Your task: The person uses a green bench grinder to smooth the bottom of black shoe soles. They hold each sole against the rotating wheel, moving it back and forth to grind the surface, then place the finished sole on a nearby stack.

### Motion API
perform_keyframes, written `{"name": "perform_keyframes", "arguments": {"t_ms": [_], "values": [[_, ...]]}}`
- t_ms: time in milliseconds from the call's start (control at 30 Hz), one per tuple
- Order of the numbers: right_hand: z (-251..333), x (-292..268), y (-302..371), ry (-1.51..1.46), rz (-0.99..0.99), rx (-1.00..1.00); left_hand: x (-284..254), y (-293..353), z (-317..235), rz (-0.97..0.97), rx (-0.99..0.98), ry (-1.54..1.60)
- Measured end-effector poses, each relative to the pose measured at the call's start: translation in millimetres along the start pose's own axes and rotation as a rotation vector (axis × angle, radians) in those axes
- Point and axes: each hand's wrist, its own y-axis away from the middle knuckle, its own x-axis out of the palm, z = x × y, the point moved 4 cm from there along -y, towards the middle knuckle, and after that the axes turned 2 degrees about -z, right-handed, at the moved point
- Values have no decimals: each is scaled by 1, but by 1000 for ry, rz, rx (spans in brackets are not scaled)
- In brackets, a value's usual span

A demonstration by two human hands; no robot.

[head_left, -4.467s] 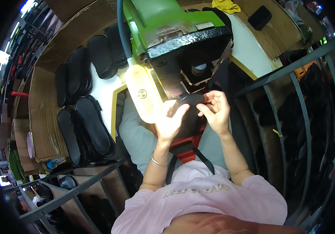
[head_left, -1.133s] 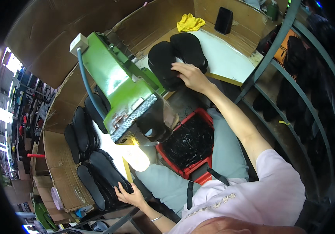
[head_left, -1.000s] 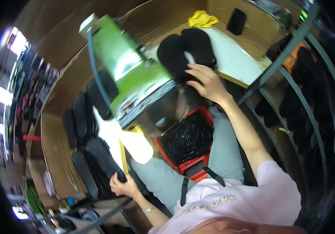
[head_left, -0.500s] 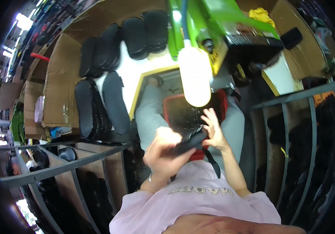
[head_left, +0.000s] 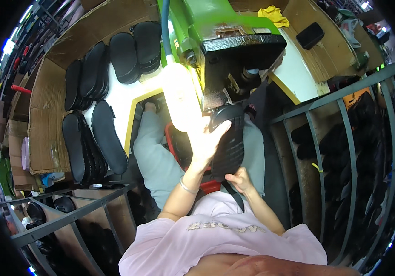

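A black shoe (head_left: 231, 149) with a ridged surface is held lengthwise above my lap, its far end up against the dark head (head_left: 239, 60) of a green machine. My left hand (head_left: 206, 140) grips its left side toward the far end, thumb laid across it; lamp glare washes out part of the fingers. At the near end, my right hand (head_left: 240, 180) is closed with the thumb against the shoe, its other fingers curled and partly hidden. Just left of the machine head glows a bright lamp (head_left: 179, 94), very near my left hand.
Stacks of black soles (head_left: 80, 149) stand on the white table (head_left: 114, 92) to the left, inside cardboard walls (head_left: 48, 110). A yellow cloth (head_left: 274, 16) and a black block (head_left: 309, 36) lie at the far right. Metal racks (head_left: 344, 115) flank me, and a red-rimmed bin (head_left: 172, 142) sits between my legs.
The shoe has moved away from my body to the machine head and turned lengthwise. My left hand has gone forward with it; my right hand has changed from spread fingers to closed at the near end.
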Motion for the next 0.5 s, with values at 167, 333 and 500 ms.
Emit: {"name": "perform_keyframes", "arguments": {"t_ms": [167, 333, 500], "values": [[29, -24, 23, -30, -117, -152, 8, 14, -1, -67, -126, 394], [28, -28, 16, 45, -82, -108, 23, 42, -7, -319, 139, 252], [4, -19, 14, 39, -12, 9, 20, 50, -2, -238, 263, 236]]}}
